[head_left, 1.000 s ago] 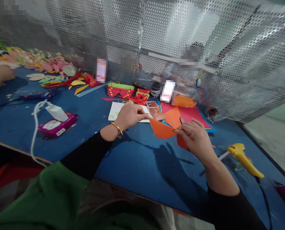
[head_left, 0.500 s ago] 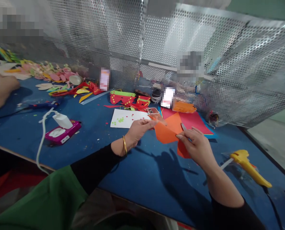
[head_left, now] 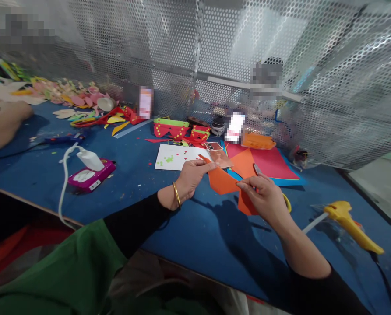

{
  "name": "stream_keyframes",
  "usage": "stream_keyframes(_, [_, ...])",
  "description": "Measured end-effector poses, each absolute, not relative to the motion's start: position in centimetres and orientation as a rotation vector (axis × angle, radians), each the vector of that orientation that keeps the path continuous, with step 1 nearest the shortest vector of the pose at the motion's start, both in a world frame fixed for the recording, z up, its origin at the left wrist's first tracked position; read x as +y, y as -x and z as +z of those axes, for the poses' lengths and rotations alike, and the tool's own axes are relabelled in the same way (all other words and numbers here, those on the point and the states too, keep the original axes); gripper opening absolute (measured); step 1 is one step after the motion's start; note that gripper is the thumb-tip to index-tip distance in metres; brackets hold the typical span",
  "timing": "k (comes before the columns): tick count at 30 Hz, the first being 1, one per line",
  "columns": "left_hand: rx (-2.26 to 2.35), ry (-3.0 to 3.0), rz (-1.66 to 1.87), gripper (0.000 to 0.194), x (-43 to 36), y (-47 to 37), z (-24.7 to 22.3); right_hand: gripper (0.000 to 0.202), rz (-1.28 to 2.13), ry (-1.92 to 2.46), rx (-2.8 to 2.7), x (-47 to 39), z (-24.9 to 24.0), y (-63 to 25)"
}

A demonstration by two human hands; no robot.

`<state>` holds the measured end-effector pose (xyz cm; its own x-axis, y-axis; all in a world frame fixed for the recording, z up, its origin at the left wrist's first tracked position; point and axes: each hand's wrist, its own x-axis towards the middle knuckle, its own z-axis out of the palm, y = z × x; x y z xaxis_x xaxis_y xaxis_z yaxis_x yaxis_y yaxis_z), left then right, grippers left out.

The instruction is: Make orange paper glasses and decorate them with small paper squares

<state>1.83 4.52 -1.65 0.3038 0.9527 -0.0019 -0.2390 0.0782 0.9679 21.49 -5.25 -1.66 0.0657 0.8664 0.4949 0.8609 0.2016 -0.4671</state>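
Between my hands, an orange sheet [head_left: 222,180] is held above the blue table. My left hand [head_left: 195,176], with a gold bangle at the wrist, pinches the sheet's left end. The thumb and fingers of my right hand [head_left: 265,194] are closed on its right part, where a piece hangs down. Metal blades [head_left: 257,169] stick out above my right hand, and a yellow handle [head_left: 287,203] shows behind it. A phone [head_left: 217,154] lies just beyond the sheet, by a white card [head_left: 173,156] with green and red bits on it.
Red and blue sheets [head_left: 274,164] lie at the back right. A yellow glue gun [head_left: 354,225] is at the right. A purple power block [head_left: 92,176] stands at the left. Red paper shapes [head_left: 170,130] line the back. Another person's hand [head_left: 9,120] is at far left.
The view has shifted slightly. The orange sheet has moved a little left relative to the phone, which shows more now. The yellow handle has come into sight beside my right hand.
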Motion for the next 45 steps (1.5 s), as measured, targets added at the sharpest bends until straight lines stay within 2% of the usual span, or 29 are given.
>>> stream_keyframes(9, [0.940, -1.195, 1.145, 0.030, 5.4, -1.7, -1.5, 0.045, 0.196, 1.698, -1.797, -5.6, -0.4, -21.9])
stream_keyframes(14, [1.076, -1.243, 1.284, 0.030, 6.3, -0.8, -1.0, 0.045, 0.051, 1.723, -1.770, -5.9, 0.3, -22.8])
stream_keyframes(16, [1.147, -1.441, 1.530, 0.027, 6.3, -0.3, -0.5, 0.043, -0.053, 1.727, -1.777, -6.0, 0.4, -23.1])
stream_keyframes(18, [1.012, -1.990, 1.707, 0.022, 5.8, 0.0, -0.2, 0.042, -0.131, 1.691, -1.859, -6.0, 0.4, -23.0])
stream_keyframes(21, [0.516, -2.793, 1.448, 0.018, 4.4, -0.3, -0.3, 0.041, -0.205, 1.613, -1.987, -6.1, 0.1, -22.0])
stream_keyframes(23, [0.392, -2.966, 1.241, 0.015, 3.6, -0.7, -0.7, 0.037, -0.235, 1.586, -2.020, -6.2, -0.3, -21.0])
stream_keyframes(28, [0.545, -2.913, 1.045, 0.014, 3.4, -0.8, -0.7, 0.028, -0.297, 1.500, -2.070, -6.4, -0.8, -20.2])
stream_keyframes(35, [0.711, -2.883, 0.999, 0.023, 4.9, 0.3, 0.5, 0.034, -0.308, 1.512, -2.030, -5.5, -1.0, -22.4])
stream_keyframes(42, [0.643, -2.827, 0.850, 0.015, 4.0, -0.5, -0.2, 0.029, -0.260, 1.493, -2.086, -5.8, -1.1, -20.3])
stream_keyframes(45, [0.625, -2.806, 0.810, 0.018, 3.5, -0.7, -0.4, 0.026, -0.252, 1.477, -2.086, -5.9, -1.0, -19.7])
